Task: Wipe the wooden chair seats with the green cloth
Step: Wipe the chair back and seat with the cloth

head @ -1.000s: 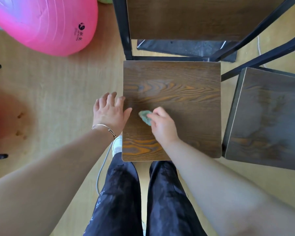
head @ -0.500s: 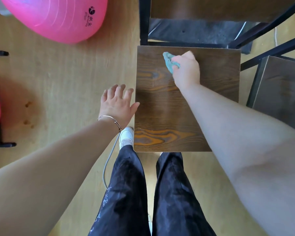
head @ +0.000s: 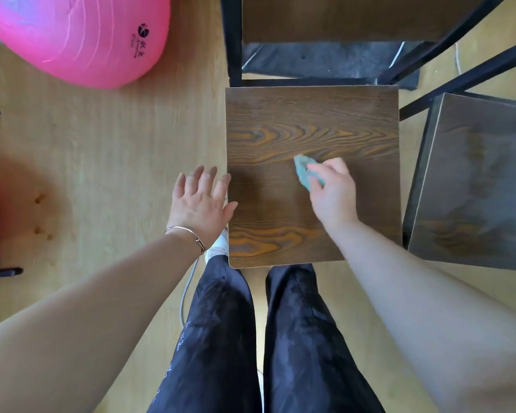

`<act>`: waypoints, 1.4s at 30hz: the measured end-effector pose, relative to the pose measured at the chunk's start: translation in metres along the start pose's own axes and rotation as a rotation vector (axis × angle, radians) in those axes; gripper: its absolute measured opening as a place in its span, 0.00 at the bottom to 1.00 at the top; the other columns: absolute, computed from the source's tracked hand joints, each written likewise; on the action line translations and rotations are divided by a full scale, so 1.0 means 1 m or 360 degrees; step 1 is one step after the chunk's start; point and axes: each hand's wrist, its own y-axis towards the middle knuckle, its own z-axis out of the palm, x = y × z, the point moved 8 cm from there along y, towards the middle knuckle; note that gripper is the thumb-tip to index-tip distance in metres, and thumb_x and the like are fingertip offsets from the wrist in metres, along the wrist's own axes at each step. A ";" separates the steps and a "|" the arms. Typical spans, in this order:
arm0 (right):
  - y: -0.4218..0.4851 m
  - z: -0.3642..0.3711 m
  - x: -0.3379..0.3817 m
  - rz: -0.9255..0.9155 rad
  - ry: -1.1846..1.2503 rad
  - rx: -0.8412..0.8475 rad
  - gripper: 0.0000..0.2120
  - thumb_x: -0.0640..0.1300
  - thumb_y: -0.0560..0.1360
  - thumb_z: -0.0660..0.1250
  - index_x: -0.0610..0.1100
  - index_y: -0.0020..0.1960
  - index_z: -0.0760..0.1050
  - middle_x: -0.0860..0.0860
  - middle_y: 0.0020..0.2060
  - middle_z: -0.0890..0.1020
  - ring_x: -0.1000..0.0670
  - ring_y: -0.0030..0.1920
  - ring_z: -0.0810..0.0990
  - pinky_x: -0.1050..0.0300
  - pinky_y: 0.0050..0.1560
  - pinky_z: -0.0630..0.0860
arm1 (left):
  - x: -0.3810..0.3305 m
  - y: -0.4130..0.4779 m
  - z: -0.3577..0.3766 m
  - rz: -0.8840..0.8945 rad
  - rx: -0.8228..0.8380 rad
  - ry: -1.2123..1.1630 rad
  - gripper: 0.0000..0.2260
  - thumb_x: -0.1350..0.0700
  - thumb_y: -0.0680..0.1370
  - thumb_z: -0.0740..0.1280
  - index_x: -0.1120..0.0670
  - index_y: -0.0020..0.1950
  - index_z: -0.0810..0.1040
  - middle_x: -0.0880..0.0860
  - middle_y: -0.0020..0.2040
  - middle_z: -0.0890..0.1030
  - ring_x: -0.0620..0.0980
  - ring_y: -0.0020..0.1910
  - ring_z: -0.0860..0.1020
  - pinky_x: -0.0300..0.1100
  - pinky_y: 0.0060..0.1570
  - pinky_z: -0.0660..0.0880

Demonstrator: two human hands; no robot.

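Here the right hand (head: pixel 334 192) pinches the bunched green cloth (head: pixel 306 171) down on the middle of the near chair seat (head: pixel 280 123), its grip closed round the wad so that only a tongue of fabric shows past the fingertips. The left hand (head: pixel 201 201) is spread at the seat's left edge, grip wide and holding nothing. The cloth looks soft, light and limp, likely to fold or slide on the smooth, stiff wood unless held bunched from above and pressed flat; the second chair seat (head: pixel 471 180) stands just beside, to the right.
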 end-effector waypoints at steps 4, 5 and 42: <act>0.067 -0.052 -0.056 0.0493 -0.0168 -0.0202 0.13 0.40 0.79 0.64 0.43 0.63 0.78 0.47 0.60 0.73 0.48 0.58 0.77 0.68 0.53 0.71 | -0.004 0.011 -0.003 0.0000 -0.0079 -0.0015 0.26 0.41 0.81 0.55 0.50 0.77 0.60 0.55 0.76 0.63 0.58 0.76 0.57 0.58 0.74 0.53; 0.073 -0.053 -0.062 0.0521 -0.0204 -0.0185 0.13 0.41 0.80 0.64 0.44 0.64 0.78 0.48 0.60 0.73 0.48 0.59 0.76 0.68 0.52 0.71 | -0.005 0.014 -0.003 0.0003 -0.0087 -0.0015 0.26 0.41 0.81 0.55 0.50 0.77 0.60 0.55 0.76 0.63 0.58 0.76 0.57 0.58 0.74 0.53; -0.109 0.087 0.057 0.0234 0.0090 0.0266 0.08 0.38 0.77 0.66 0.43 0.56 0.75 0.47 0.54 0.73 0.44 0.46 0.80 0.56 0.45 0.79 | 0.029 -0.008 0.004 0.0017 -0.0105 -0.0052 0.25 0.42 0.81 0.56 0.51 0.75 0.62 0.56 0.75 0.63 0.59 0.75 0.57 0.58 0.73 0.54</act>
